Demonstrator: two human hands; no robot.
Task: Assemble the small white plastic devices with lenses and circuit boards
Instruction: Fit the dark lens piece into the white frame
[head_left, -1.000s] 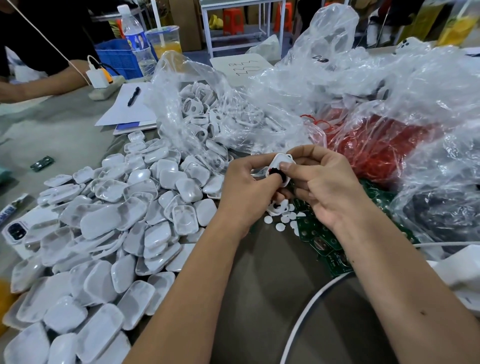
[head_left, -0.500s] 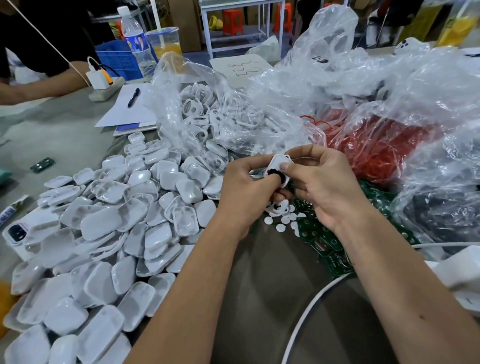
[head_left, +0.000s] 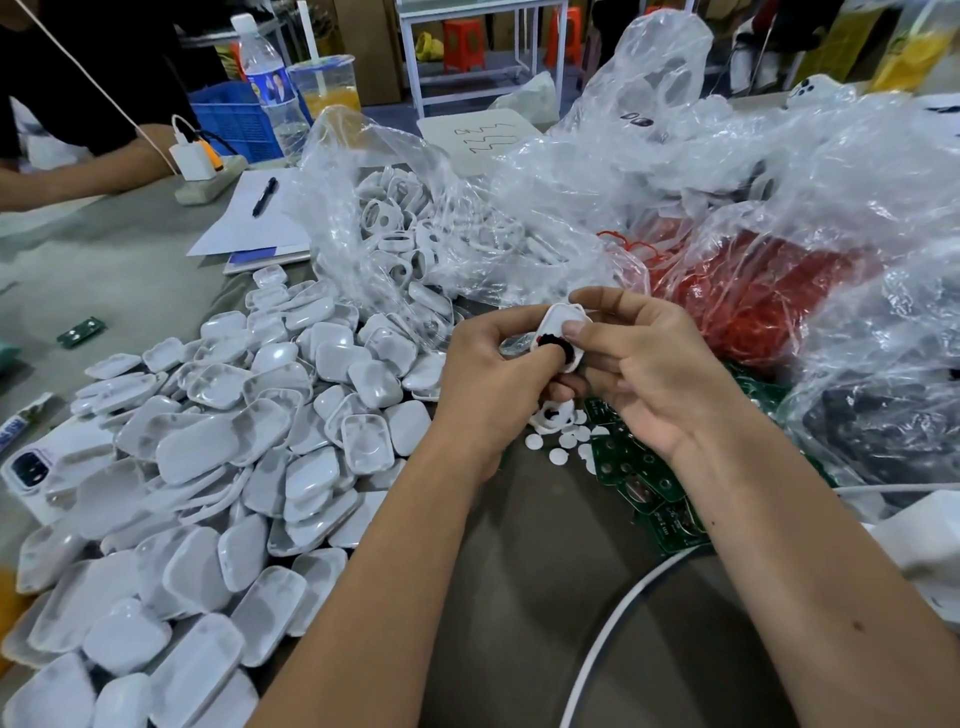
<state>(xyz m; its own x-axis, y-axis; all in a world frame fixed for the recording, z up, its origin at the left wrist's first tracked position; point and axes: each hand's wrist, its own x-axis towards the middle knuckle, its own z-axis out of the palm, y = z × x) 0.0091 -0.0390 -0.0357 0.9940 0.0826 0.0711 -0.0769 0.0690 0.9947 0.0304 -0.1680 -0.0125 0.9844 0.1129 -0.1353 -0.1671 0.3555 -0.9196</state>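
Observation:
A small white plastic shell (head_left: 557, 322) with a black ring part at its lower edge is held up between both hands above the table. My left hand (head_left: 488, 384) grips it from the left, thumb on the black ring. My right hand (head_left: 644, 374) pinches its top and right side with thumb and forefinger. Below the hands lie small white round discs (head_left: 558, 456) and a spread of green circuit boards (head_left: 649, 493). A big pile of white plastic covers (head_left: 218, 457) fills the left of the table.
A clear bag of white ring frames (head_left: 410, 234) stands behind the pile. A bag of red cords (head_left: 753, 291) and more crumpled plastic fill the right. A white cable (head_left: 613, 629) curves across the front. Another person's arm (head_left: 78, 176), papers with a pen (head_left: 265, 195) and a bottle (head_left: 270, 93) are far left.
The hands and the shell have stayed in nearly the same place; the fingers have shifted slightly on the shell.

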